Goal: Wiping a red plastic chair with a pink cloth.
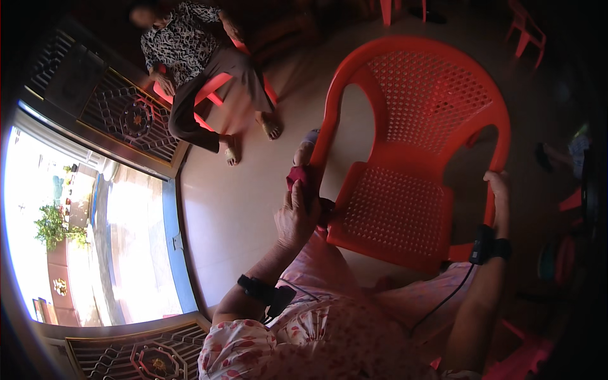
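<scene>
A red plastic armchair with a perforated seat and back stands facing me, close to my knees. My left hand presses a dark red cloth against the armrest on the picture's left side; part of the cloth hangs by the seat's edge. My right hand grips the other armrest. Each wrist wears a dark strap with a small device and a cable. Beyond the left armrest a bottle-like object, partly hidden, shows above the cloth; I cannot tell what it is.
Another person sits on a red chair at the upper left, bare feet on the pale tiled floor. An open doorway with metal grille panels lies at the left. More red chairs stand at the far right.
</scene>
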### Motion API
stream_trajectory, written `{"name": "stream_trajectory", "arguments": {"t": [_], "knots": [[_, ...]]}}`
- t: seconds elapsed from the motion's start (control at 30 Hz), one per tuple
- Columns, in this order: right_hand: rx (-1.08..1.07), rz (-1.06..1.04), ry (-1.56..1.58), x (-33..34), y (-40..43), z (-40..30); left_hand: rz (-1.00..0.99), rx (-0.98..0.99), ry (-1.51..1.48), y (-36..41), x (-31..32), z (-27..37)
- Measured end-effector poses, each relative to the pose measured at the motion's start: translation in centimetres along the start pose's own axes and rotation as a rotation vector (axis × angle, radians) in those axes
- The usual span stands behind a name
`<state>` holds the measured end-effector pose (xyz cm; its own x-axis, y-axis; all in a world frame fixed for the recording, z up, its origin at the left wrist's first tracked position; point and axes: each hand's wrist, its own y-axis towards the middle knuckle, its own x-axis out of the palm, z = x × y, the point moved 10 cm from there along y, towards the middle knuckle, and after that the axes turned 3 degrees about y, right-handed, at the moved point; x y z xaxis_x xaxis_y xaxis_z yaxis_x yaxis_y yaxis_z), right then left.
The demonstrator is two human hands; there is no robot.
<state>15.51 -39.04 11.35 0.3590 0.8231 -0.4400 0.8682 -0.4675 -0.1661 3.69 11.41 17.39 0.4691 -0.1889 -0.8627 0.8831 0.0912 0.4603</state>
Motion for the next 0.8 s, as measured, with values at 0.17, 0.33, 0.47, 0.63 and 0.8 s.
{"name": "stream_trajectory", "arguments": {"t": [0.17,0.33,0.47,0.63,0.8], "knots": [[0.006,0.001,0.014,-0.5,0.3,0.5,0.028,0.021,0.011,-1.8,-0.1,0.5],[0.024,0.046,-0.038,-0.5,-0.6,-0.3,0.080,0.103,0.037,-3.1,-0.4,0.7],[0.040,0.024,-0.024,-0.3,-1.0,-0.7,0.087,0.233,0.060,-3.7,-0.5,1.5],[0.088,0.022,-0.079,-0.7,-0.8,-0.2,0.114,0.342,0.046,-4.3,-0.5,2.2],[0.068,-0.003,-0.024,0.0,-0.5,-0.1,0.093,0.430,0.048,-5.6,0.3,2.1]]}}
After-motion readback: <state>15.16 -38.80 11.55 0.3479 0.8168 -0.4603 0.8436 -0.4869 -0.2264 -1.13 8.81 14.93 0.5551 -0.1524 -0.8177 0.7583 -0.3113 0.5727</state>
